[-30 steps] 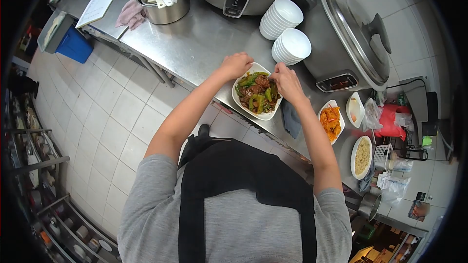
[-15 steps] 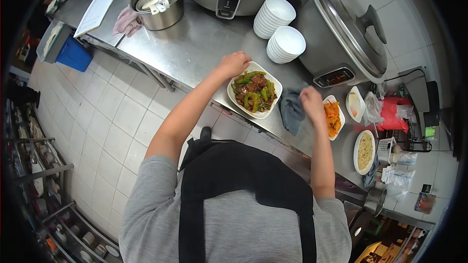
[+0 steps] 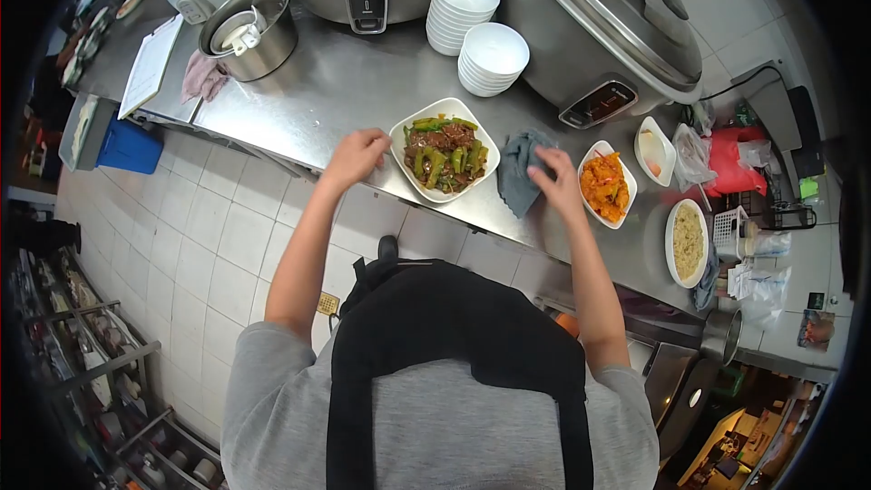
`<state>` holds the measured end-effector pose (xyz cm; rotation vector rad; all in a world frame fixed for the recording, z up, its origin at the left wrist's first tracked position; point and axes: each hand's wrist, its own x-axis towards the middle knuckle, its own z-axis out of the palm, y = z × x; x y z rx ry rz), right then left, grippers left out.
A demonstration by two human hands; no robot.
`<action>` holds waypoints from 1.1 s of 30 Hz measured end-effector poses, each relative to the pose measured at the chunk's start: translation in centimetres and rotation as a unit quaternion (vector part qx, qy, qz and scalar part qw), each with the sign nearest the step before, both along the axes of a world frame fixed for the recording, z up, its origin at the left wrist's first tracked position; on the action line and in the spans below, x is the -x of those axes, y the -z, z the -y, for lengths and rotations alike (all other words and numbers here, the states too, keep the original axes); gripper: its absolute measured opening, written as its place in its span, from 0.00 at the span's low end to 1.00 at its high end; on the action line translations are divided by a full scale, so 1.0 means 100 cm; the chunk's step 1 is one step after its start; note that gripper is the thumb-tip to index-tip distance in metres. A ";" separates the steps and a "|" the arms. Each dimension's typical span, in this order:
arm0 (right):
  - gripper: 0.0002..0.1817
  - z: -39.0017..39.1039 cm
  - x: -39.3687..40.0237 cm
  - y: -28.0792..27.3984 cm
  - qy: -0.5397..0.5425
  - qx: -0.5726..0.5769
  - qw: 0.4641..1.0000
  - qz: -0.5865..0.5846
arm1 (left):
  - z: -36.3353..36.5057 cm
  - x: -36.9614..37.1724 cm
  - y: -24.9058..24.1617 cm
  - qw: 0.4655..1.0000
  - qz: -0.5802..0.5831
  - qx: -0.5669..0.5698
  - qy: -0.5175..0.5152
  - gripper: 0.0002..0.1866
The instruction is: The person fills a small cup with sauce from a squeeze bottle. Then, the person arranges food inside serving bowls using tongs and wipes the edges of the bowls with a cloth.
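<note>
My left hand (image 3: 357,158) is at the left side of a square white dish of meat and green vegetables (image 3: 445,153), its fingers bent close together by the rim. Whether they touch the dish is not clear. On the dish's right lies a crumpled blue-grey cloth (image 3: 523,172). Over the cloth's right edge is my right hand (image 3: 558,180), thumb and fingers apart, with nothing held. Just right of that hand stands a white dish of orange food (image 3: 605,185).
Two stacks of white bowls (image 3: 493,58) stand behind the cloth, near large grey cookers (image 3: 599,45). A steel pot (image 3: 263,41) is at the back left. An oval dish of grain (image 3: 687,243) and a small white dish (image 3: 654,152) are at the right.
My left hand has moved from the dish's back corner to its left side. My right hand has opened beside the cloth. The whole view has shifted, with the counter items now further left.
</note>
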<state>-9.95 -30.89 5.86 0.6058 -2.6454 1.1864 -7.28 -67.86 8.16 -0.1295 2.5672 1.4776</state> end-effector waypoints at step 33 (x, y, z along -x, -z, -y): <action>0.17 0.059 0.082 -0.036 -0.218 0.028 0.957 0.187 | -0.024 0.069 0.007 0.954 -0.169 0.206 0.139 0.12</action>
